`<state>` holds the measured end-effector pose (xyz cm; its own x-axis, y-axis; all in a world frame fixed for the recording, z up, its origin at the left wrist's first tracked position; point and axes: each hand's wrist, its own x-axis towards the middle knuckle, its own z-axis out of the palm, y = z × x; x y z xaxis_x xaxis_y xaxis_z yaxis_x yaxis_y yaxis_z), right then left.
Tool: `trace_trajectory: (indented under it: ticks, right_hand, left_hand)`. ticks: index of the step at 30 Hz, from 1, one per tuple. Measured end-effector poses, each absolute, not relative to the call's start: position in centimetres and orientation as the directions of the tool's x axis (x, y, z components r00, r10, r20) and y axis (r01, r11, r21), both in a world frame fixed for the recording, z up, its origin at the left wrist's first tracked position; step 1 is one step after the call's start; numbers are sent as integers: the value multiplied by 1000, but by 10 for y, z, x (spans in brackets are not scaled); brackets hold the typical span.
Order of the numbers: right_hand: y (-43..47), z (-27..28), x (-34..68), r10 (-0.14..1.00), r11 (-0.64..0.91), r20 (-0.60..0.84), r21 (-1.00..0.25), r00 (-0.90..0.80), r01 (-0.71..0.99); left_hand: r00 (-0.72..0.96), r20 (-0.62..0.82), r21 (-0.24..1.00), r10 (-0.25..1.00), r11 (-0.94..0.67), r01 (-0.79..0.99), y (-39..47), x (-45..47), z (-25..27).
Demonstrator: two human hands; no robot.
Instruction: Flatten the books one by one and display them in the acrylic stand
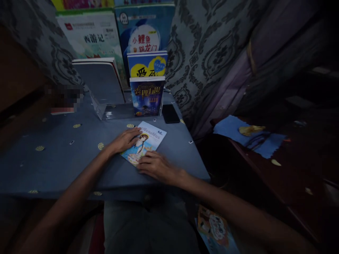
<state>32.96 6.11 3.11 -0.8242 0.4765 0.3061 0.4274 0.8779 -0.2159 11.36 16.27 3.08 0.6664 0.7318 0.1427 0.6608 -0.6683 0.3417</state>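
Blue-grey cloth (60, 165) lies under the book (145, 141), which is face up and askew near the front edge, with the left hand (126, 140) laid over its left side and the right hand (158, 167) curved over its lower right. Both hands touch the cover, but I cannot tell whether either grips it. Beyond, a clear rack (112, 112) holds upright books (147, 95), 1 phone (171, 114) lying beside it.

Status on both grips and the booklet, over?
Left grip on booklet, left edge; right grip, lower right edge. Booklet face-up on table. Nothing else atop it.
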Motion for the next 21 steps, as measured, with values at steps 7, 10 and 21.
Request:
trace_trajectory:
  ticks: [7, 10, 21]
  right_hand:
    - [83, 48, 238, 578, 816, 165, -139, -799, 561]
    - [88, 49, 225, 627, 779, 171, -144, -760, 610]
    - [116, 41, 370, 569, 804, 205, -342, -796, 486]
  left_hand:
    - [764, -35, 572, 644, -614, 544, 184, 142, 59]
    - [769, -57, 677, 637, -541, 499, 188, 140, 63]
    - [448, 148, 370, 882, -470, 801, 143, 86, 23]
